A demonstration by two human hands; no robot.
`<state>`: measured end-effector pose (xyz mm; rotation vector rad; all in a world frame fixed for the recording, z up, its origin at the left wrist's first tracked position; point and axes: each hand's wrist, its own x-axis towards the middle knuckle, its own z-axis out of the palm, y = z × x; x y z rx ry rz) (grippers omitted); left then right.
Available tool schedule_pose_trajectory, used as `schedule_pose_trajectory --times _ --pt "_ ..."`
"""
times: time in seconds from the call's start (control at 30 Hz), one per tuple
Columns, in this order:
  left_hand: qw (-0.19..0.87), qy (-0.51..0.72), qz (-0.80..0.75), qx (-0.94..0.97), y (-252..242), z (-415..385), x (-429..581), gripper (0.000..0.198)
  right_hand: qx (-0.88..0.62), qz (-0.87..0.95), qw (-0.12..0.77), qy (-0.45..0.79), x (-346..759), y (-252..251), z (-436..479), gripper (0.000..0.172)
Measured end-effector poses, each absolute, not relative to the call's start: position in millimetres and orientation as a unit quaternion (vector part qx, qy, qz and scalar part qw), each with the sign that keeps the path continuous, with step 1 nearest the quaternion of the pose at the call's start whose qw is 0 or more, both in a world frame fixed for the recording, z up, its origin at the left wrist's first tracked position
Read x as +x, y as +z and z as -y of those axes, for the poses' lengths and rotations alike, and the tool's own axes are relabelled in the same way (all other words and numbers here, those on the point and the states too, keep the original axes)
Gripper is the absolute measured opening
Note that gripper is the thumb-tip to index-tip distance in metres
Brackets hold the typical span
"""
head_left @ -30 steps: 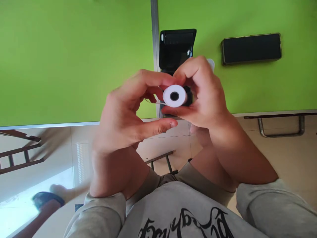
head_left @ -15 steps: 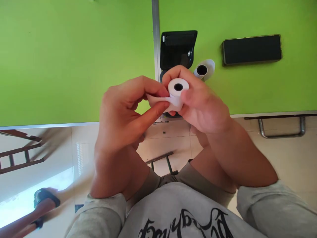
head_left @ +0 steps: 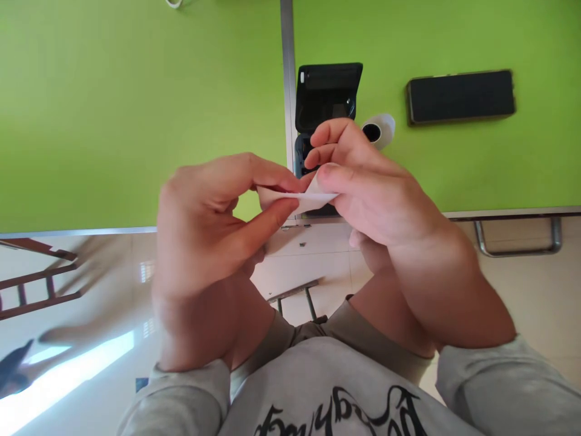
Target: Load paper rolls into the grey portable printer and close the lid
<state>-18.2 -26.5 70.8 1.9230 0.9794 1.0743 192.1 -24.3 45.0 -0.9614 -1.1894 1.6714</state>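
The green worktop (head_left: 113,121) fills the upper half of the view, and a grey metal seam (head_left: 285,79) splits it from far edge to near edge. Both hands are raised over its near edge, above the tiled floor (head_left: 521,290).

The left hand (head_left: 204,230) has its thumb and forefinger clenched on one end of a white paper strip (head_left: 290,198). The right hand (head_left: 381,200) grips the other end, its fingers curled over it. The strip hangs in the air between the two hands, just above the worktop's edge. Its long axis runs left to right and nearly level, with the flat, narrow end pointing toward the left hand. It thickens toward the right hand, probably into a roll, though the fingers hide that part.

A black phone (head_left: 460,95) lies flat well off to the right, its long side parallel to the worktop's edge. A black printer (head_left: 327,97) sits directly behind the hands with its lid open. The right hand's fingers cover the lower part of it. A spare paper roll (head_left: 379,130) lies on its side just beside the printer, with its dark core facing the camera.
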Motion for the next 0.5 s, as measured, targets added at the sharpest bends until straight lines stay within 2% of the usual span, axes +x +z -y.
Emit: schedule_pose_trajectory --times 0.07,0.17,0.33,0.5 --pt "0.363 0.426 -0.385 0.733 70.0 26.9 -18.4 0.020 -0.371 0.480 0.418 0.676 194.3 46.4 23.6 0.026" --pt "0.385 0.436 -0.389 0.714 71.0 27.3 -15.1 0.017 -0.330 0.469 0.381 0.725 192.4 53.0 25.3 0.010" --pt "0.423 0.433 -0.371 0.704 69.1 22.3 -15.2 0.019 -0.311 0.437 0.367 0.760 186.7 59.2 29.0 0.032" --pt "0.402 0.438 -0.361 0.718 61.0 16.6 -22.0 0.025 -0.299 0.495 0.362 0.731 191.9 58.3 29.0 0.018"
